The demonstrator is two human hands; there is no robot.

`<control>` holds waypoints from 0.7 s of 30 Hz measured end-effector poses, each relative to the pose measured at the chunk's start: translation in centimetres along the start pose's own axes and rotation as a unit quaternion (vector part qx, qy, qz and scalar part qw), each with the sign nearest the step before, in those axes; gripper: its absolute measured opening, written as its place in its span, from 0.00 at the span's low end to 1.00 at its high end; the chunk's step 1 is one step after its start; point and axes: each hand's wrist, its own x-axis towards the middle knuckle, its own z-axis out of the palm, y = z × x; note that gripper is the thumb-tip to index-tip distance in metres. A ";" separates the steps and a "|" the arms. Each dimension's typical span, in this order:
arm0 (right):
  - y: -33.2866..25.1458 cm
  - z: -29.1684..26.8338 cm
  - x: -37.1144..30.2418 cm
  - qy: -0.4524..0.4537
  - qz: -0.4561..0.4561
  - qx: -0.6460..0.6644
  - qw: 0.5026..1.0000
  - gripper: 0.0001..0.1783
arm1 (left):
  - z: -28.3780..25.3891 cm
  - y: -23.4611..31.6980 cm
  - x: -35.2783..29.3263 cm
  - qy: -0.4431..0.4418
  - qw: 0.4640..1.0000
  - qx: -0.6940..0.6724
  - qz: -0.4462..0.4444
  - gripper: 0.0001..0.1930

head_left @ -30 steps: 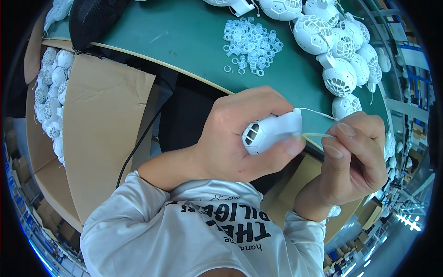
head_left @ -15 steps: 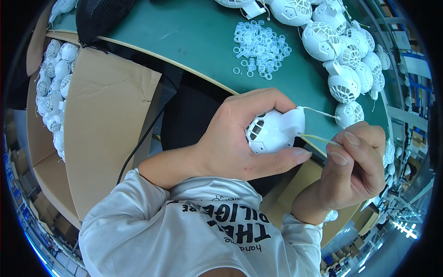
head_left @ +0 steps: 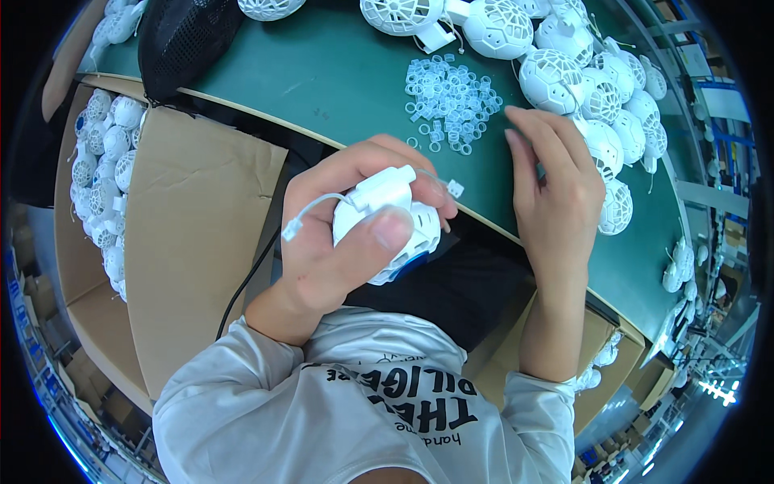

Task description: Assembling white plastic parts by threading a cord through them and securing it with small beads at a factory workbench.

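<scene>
My left hand [head_left: 314, 256] is wrapped round a white ball-shaped plastic housing [head_left: 422, 228] above my lap, with the thumb pressed along its near side. A tubular neck [head_left: 379, 189] sticks up from the housing. Thin wires come out of both ends of this neck, each tipped with a small white connector [head_left: 455, 189]. A patch of dark blue shows low on the housing. Over the table edge, my right hand [head_left: 560, 189] reaches forward with thumb and index finger apart and nothing visible between them. Its fingertips are just right of a pile of small clear plastic rings [head_left: 458, 101].
Many similar white housings [head_left: 551, 81] crowd the right and back of the green table [head_left: 322, 81]. A cardboard box [head_left: 201, 234] at left holds more of them. A black mesh item [head_left: 181, 56] lies at the back left. Another person's arm [head_left: 68, 68] shows there.
My right hand has let go of the wire and moved up beside the rings. The left hand has shifted left and turned the housing, so both connectors now show.
</scene>
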 end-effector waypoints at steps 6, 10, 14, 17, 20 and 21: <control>0.0 0.6 1.0 -0.026 -0.004 -0.035 0.999 0.08 | -0.5 -0.9 0.0 -0.004 1.000 -0.018 0.005 0.21; 0.1 0.8 0.9 -0.032 0.011 -0.036 0.999 0.08 | -0.7 -1.4 0.1 -0.002 1.000 -0.024 0.003 0.18; 0.4 0.7 0.6 -0.020 0.014 -0.032 0.999 0.06 | -0.2 -1.7 0.2 -0.010 0.999 -0.049 -0.009 0.13; 0.2 0.1 -0.1 -0.001 0.050 0.041 0.998 0.05 | 0.4 -1.7 0.2 -0.010 0.998 -0.054 -0.023 0.12; 0.1 -1.1 -1.5 0.022 0.131 0.181 0.975 0.05 | 1.5 -1.2 0.5 -0.038 0.996 0.055 -0.058 0.15; 0.3 -1.6 -1.9 0.027 0.143 0.279 0.949 0.06 | 1.8 -1.2 0.6 -0.039 0.996 0.051 -0.060 0.15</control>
